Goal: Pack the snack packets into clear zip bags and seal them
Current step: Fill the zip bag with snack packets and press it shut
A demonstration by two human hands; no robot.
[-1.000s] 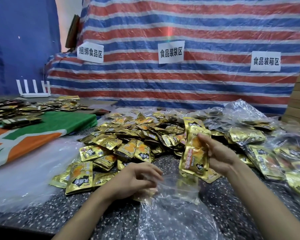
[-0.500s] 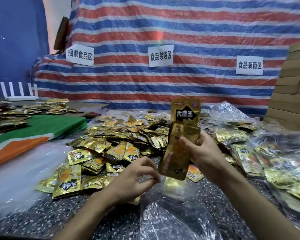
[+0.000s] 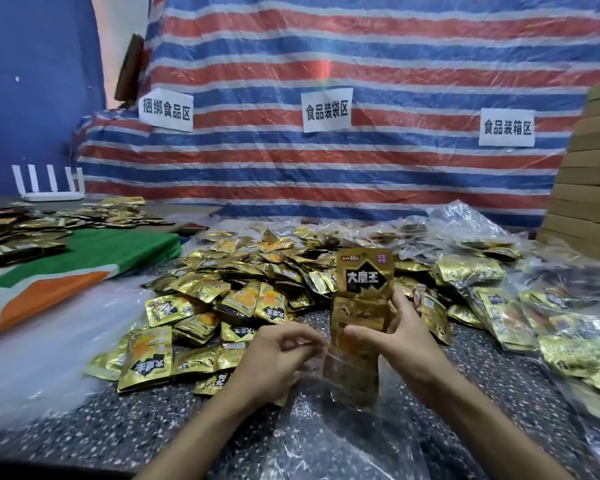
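Gold foil fills the middle of your view. Your right hand (image 3: 400, 344) has its grip closed round a small stack of gold foil snack packets (image 3: 364, 289), thumb across the front and fingers curled behind, holding them upright. The tallest packet's black label with white characters faces you. The stack's lower ends sit inside the mouth of a clear plastic zip bag (image 3: 347, 386), which stands just below your hands and spreads crumpled toward you over the dark speckled table (image 3: 84, 438). Your left hand (image 3: 274, 362) is just beside the bag's mouth with its fingers curled in. Its grip seems to pinch the bag's left rim, though the clear film is hard to make out there.

Behind your hands a broad loose heap of gold snack packets (image 3: 250, 289) lies spread on the table. To your right, filled clear bags of packets (image 3: 499, 313) are piled against one another. At the left a green, orange and white cloth (image 3: 84, 265) carries more packets, with a white antenna router (image 3: 49, 188) behind it. A red, white and blue striped tarpaulin (image 3: 361, 181) hangs at the back with three white paper signs (image 3: 326, 110) on it, and tan cardboard boxes (image 3: 596, 174) are stacked at the far right.
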